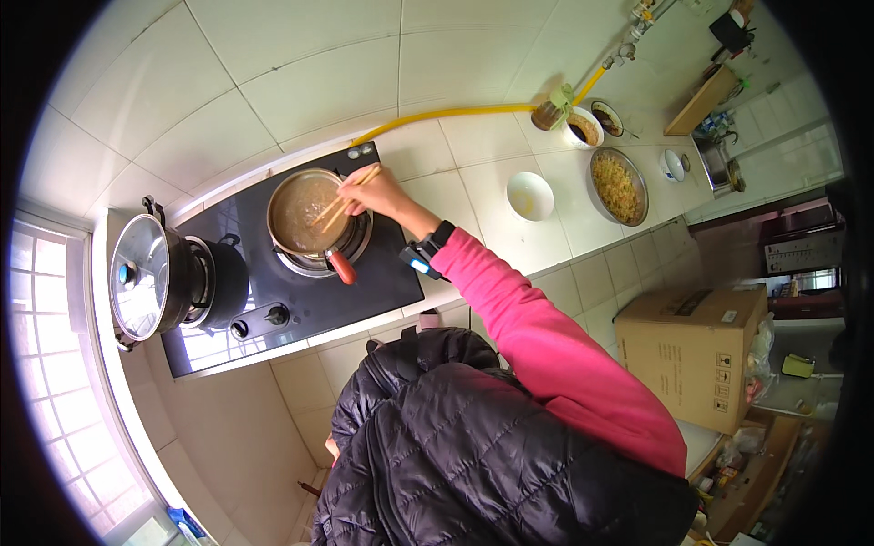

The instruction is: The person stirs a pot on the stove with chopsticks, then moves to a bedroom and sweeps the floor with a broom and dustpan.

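My right hand (371, 193) is closed around a pair of wooden chopsticks (333, 212). Their lower ends reach into a saucepan (270, 221) of cloudy, bubbling brownish liquid (305, 205). The pan stands on the right burner of a black gas stove (382, 264), its reddish-brown handle (342, 267) pointing toward me. Of my left hand (332, 447), only a small patch of skin shows beside the dark jacket; its fingers are hidden.
A lidded pot (146, 278) is on the stove's left side. Along the counter at right are a white bowl (530, 197), a metal bowl of yellowish shredded food (619, 187), and a bowl of dark sauce (583, 128). A yellow gas hose (437, 115) follows the wall. A cardboard box (692, 355) stands behind.
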A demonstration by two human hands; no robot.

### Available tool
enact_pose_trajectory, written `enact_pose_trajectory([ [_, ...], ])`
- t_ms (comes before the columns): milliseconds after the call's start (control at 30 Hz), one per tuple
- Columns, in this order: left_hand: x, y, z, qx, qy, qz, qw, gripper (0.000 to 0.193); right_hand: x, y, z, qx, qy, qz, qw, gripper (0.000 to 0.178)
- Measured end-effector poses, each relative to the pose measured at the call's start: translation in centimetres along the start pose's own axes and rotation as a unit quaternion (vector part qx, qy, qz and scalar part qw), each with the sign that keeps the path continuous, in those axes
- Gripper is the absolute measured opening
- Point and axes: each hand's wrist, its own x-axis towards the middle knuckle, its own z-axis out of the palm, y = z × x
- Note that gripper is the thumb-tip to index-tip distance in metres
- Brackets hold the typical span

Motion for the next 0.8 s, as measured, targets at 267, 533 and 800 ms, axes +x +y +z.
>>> enact_pose_trajectory([
  [267,-1.3,-2.0,-0.4,0.029,0.020,-0.008,0.999,0.019,-0.4,-0.4,0.4,0.021,-0.045,-0.047,0.998,0.014],
  [533,-3.0,-3.8,-1.1,0.055,0.072,0.008,0.996,0.019,0.3,0.5,0.2,0.051,-0.110,-0.051,0.991,0.019],
  [800,-4.9,-2.8,-0.6,-0.012,0.079,-0.006,0.997,0.021,0.2,-0.4,0.3,0.082,-0.035,-0.093,0.992,0.013],
])
